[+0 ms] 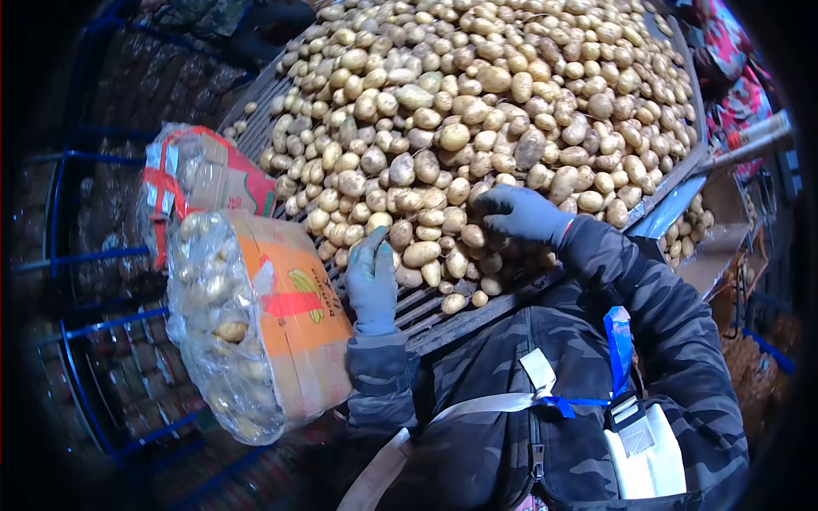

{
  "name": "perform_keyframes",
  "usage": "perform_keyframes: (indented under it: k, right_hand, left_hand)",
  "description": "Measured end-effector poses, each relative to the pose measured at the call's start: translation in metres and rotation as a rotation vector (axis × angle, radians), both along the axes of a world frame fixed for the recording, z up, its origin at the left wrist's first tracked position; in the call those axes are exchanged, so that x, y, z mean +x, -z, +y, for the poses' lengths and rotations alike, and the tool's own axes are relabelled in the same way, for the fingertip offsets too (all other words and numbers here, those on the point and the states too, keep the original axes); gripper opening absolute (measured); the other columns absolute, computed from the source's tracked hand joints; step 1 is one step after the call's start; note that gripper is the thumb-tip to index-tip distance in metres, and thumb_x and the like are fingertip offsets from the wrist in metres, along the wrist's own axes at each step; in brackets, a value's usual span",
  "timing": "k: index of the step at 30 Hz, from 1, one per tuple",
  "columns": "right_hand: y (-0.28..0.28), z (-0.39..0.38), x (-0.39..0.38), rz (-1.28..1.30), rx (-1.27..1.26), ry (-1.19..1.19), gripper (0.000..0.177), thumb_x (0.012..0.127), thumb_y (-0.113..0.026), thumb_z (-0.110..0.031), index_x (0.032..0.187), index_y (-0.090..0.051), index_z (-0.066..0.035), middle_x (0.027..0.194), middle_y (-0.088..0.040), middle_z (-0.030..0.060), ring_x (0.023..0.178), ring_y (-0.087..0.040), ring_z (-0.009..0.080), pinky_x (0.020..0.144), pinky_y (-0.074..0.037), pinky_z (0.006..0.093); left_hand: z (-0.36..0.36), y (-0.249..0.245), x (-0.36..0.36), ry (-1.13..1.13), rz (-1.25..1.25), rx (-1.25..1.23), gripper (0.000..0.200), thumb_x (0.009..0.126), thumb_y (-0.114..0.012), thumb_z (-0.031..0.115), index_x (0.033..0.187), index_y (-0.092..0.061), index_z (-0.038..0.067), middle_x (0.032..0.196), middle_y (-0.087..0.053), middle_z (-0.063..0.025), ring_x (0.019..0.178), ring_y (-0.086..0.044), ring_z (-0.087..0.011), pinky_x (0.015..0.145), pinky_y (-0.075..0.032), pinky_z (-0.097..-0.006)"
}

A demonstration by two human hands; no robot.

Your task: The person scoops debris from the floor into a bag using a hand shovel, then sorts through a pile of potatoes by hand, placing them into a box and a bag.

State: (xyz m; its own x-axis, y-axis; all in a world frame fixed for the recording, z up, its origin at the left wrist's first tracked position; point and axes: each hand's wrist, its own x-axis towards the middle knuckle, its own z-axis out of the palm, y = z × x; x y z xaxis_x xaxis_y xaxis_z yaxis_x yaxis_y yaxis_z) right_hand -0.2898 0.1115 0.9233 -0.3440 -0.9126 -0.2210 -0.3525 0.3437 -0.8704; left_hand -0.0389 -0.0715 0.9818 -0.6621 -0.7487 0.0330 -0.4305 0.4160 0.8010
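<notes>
A large heap of potatoes [477, 102] covers a slatted table [422, 311]. My left hand [372, 281], in a grey-blue glove, is at the heap's near left edge, its fingers extended and slightly apart, with no potato visibly held. Farther right, my right hand [521, 213], gloved alike, reaches into the near side of the heap. Its fingers curl down over potatoes, and their tips are partly hidden. An orange cardboard box [298, 298] stands left of my left hand, with potatoes under clear plastic [217, 315] on its open side.
Behind the orange box is another plastic-wrapped box [209, 175] with red tape. Blue-framed racks [106, 255] with packed goods line the left. At right are an open carton [720, 247] with potatoes beside it and a person's patterned red sleeve [737, 94]. Another person's dark clothing [200, 17] shows at upper left.
</notes>
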Motion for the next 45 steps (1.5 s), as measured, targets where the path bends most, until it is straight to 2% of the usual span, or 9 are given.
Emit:
perform_keyframes:
  k: [6, 10, 15, 21, 26, 32, 39, 42, 45]
  right_hand:
    - [-0.024, -0.004, -0.014, -0.343, 0.113, 0.015, 0.031, 0.094, -0.068, -0.018, 0.121, -0.071, -0.005, 0.098, -0.075, 0.008, 0.087, -0.07, 0.0158, 0.08, -0.057, 0.0328]
    - [-0.046, -0.006, -0.004, -0.39, 0.108, 0.095, 0.026, 0.097, -0.067, -0.021, 0.117, -0.073, -0.004, 0.082, -0.07, 0.001, 0.067, -0.059, 0.0069, 0.061, -0.05, 0.027]
    - [-0.012, -0.006, 0.017, -0.055, -0.046, -0.156, 0.058, 0.093, -0.067, -0.033, 0.145, -0.056, -0.011, 0.125, -0.067, 0.0206, 0.108, -0.068, 0.0322, 0.095, -0.054, 0.0403]
    - [-0.018, -0.026, 0.061, 0.087, 0.137, -0.351, 0.079, 0.095, -0.069, -0.039, 0.163, -0.032, -0.021, 0.167, -0.014, 0.0347, 0.139, -0.046, 0.0525, 0.118, -0.041, 0.0482]
    - [-0.023, -0.016, 0.029, 0.01, -0.074, -0.085, 0.048, 0.095, -0.066, -0.036, 0.135, -0.066, -0.008, 0.114, -0.074, 0.0224, 0.108, -0.071, 0.0363, 0.097, -0.055, 0.0439]
    - [-0.048, -0.063, 0.003, 0.129, -0.069, -0.011, 0.033, 0.095, -0.065, -0.027, 0.121, -0.071, -0.007, 0.101, -0.075, 0.0176, 0.1, -0.073, 0.0346, 0.089, -0.057, 0.0456]
    - [-0.004, -0.163, 0.035, 0.603, 0.194, -0.269, 0.031, 0.081, -0.073, -0.024, 0.11, -0.075, -0.012, 0.117, -0.074, 0.0142, 0.11, -0.071, 0.0323, 0.087, -0.059, 0.0453]
    - [-0.005, -0.167, 0.014, 0.364, 0.169, -0.264, 0.031, 0.079, -0.075, -0.023, 0.107, -0.078, -0.009, 0.106, -0.077, 0.0152, 0.103, -0.074, 0.0317, 0.087, -0.059, 0.0415]
    - [0.009, -0.15, -0.007, -0.525, -0.022, -0.084, 0.035, 0.09, -0.073, -0.029, 0.114, -0.078, -0.004, 0.099, -0.077, 0.0057, 0.089, -0.07, 0.0137, 0.083, -0.057, 0.0295]
  left_hand:
    - [0.017, 0.049, 0.003, 0.28, -0.377, -0.528, 0.051, 0.087, -0.073, 0.022, 0.136, -0.065, 0.009, 0.128, -0.066, -0.0169, 0.11, -0.064, -0.0329, 0.099, -0.052, -0.0433]
    - [0.012, 0.047, -0.001, 0.219, -0.544, -0.348, 0.057, 0.08, -0.079, 0.035, 0.13, -0.067, 0.01, 0.124, -0.066, -0.015, 0.113, -0.062, -0.0351, 0.098, -0.051, -0.0462]
    - [0.002, 0.027, 0.025, 0.105, -0.42, -0.076, 0.051, 0.086, -0.077, 0.034, 0.13, -0.068, 0.009, 0.118, -0.07, -0.0175, 0.107, -0.065, -0.0366, 0.095, -0.053, -0.0461]
    - [-0.016, 0.014, -0.058, 0.236, -0.159, -0.537, 0.048, 0.09, -0.072, 0.026, 0.133, -0.066, 0.007, 0.131, -0.064, -0.0174, 0.124, -0.055, -0.0366, 0.108, -0.045, -0.0459]
    - [0.0, 0.045, -0.057, 0.246, -0.341, -0.435, 0.038, 0.087, -0.073, 0.022, 0.122, -0.07, 0.009, 0.125, -0.065, -0.0147, 0.123, -0.055, -0.0359, 0.107, -0.045, -0.0463]
    - [0.027, 0.06, -0.021, 0.384, -0.199, -0.581, 0.021, 0.079, -0.069, 0.013, 0.098, -0.071, 0.003, 0.12, -0.065, -0.0172, 0.122, -0.055, -0.0411, 0.105, -0.046, -0.0527]
    - [0.0, 0.028, 0.0, 0.106, -0.02, -0.342, 0.025, 0.09, -0.068, 0.011, 0.114, -0.072, 0.004, 0.119, -0.07, -0.0171, 0.113, -0.065, -0.0361, 0.102, -0.052, -0.0448]
    - [-0.039, 0.018, 0.019, -0.118, -0.074, -0.266, 0.029, 0.091, -0.068, 0.01, 0.12, -0.071, 0.003, 0.12, -0.07, -0.0171, 0.112, -0.066, -0.0346, 0.101, -0.052, -0.0416]
    - [-0.061, 0.018, 0.016, -0.168, -0.114, -0.253, 0.036, 0.094, -0.067, 0.011, 0.128, -0.067, 0.0, 0.123, -0.069, -0.0181, 0.116, -0.065, -0.0316, 0.106, -0.049, -0.0391]
